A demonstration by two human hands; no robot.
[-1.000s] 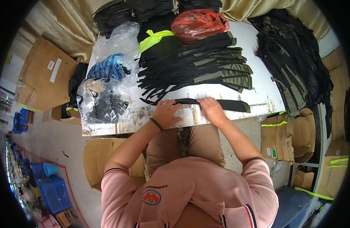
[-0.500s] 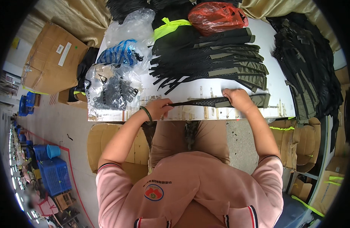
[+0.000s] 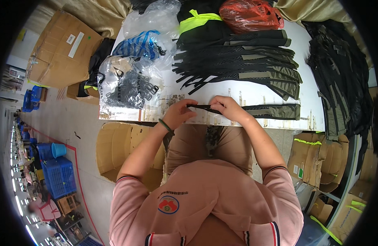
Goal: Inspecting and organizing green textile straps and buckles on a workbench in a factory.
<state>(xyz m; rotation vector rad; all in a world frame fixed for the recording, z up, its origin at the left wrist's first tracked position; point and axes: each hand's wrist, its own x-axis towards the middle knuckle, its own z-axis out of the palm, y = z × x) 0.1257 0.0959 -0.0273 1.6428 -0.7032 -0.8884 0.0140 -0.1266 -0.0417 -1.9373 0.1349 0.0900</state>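
A dark strap [image 3: 275, 111] with an olive-grey wide end lies along the near edge of the white table. Its narrow black end is pinched by my left hand [image 3: 181, 113], which has a dark bangle [image 3: 166, 127] on its wrist. A short way to the right, my right hand [image 3: 229, 107] closes on the same strap, thumb and fingers together. Between the hands runs a short, narrow stretch of it. Just beyond lies a layered row of similar straps [image 3: 254, 75], their thin ends fanned to the left.
On the left of the white table [image 3: 174, 87] sit a clear bag with black plastic parts [image 3: 131, 88] and a blue-striped bag [image 3: 142, 45]. A red bag [image 3: 250, 16] is at the back. Dark straps [image 3: 340, 78] hang at right. Cardboard boxes [image 3: 60, 49] stand around.
My right hand has slid left along the strap, close to my left hand. The view has shifted slightly. My left hand keeps its hold on the narrow end.
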